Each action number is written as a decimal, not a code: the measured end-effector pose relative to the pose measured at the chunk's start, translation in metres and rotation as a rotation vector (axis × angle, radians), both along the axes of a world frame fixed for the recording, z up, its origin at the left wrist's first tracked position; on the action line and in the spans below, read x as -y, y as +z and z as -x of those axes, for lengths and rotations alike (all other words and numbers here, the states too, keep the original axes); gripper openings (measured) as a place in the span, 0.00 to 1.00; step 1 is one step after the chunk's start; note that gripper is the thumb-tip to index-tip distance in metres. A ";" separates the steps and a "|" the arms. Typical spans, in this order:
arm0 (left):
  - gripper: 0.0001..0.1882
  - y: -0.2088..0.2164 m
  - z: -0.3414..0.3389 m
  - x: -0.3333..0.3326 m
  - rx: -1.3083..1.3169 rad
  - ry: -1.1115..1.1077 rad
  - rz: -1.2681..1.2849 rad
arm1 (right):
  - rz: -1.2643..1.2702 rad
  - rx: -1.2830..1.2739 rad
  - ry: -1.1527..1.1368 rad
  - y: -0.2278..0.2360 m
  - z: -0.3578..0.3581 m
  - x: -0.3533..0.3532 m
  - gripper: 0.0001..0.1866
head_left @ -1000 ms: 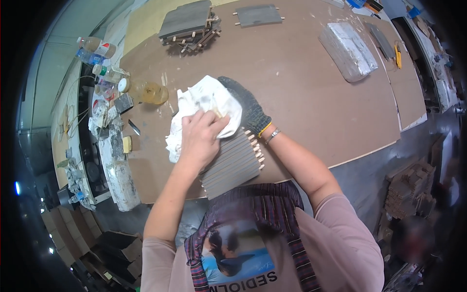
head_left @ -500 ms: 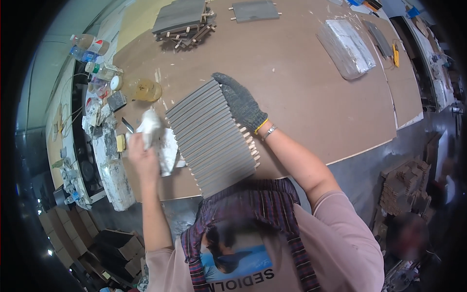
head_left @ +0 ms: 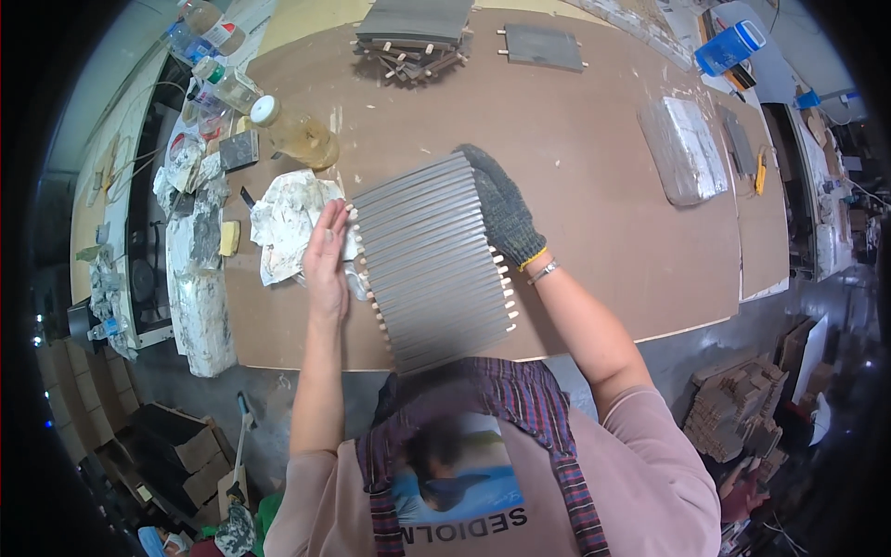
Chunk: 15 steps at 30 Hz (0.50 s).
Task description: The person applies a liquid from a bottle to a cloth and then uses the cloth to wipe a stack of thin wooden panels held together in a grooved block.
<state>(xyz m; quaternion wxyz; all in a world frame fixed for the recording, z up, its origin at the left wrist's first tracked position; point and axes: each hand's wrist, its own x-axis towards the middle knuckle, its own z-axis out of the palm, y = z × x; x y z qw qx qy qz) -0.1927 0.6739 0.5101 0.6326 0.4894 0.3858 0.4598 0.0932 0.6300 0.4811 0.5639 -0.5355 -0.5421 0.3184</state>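
A row of thin grey panels [head_left: 427, 251] stands packed together in front of my body, with pale wooden dowel pegs sticking out along both sides. My right hand [head_left: 502, 209], in a dark grey knitted glove with a yellow cuff, holds the row at its far right side, its fingertips over the far corner. My bare left hand [head_left: 325, 251] lies along the left side by the pegs, fingers stretched out. Beside it a stained white cloth [head_left: 288, 223] rests crumpled on the brown board tabletop [head_left: 613, 251]. The near end of the row meets my striped apron [head_left: 501, 395].
More pegged panels [head_left: 413, 32] are piled at the back, and a single panel [head_left: 544, 46] lies nearby. A jar of yellowish liquid [head_left: 302, 135], bottles and a yellow sponge [head_left: 229, 239] stand left. To the right are a plastic-wrapped block [head_left: 685, 153] and a yellow cutter [head_left: 761, 172].
My left hand has let go of the white cloth, which now lies on the table, and moved right to the panels' side. The right hand keeps its place on the row. The view has shifted.
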 end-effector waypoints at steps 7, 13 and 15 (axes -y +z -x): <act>0.34 -0.024 -0.022 -0.010 0.145 -0.136 -0.025 | 0.054 0.104 -0.016 0.011 -0.004 0.004 0.25; 0.41 -0.051 -0.028 -0.003 0.032 -0.025 -0.197 | 0.145 -0.171 0.110 0.009 -0.006 -0.001 0.34; 0.42 -0.048 -0.033 0.000 0.137 -0.070 -0.082 | 0.145 -0.312 0.170 -0.005 -0.006 0.000 0.37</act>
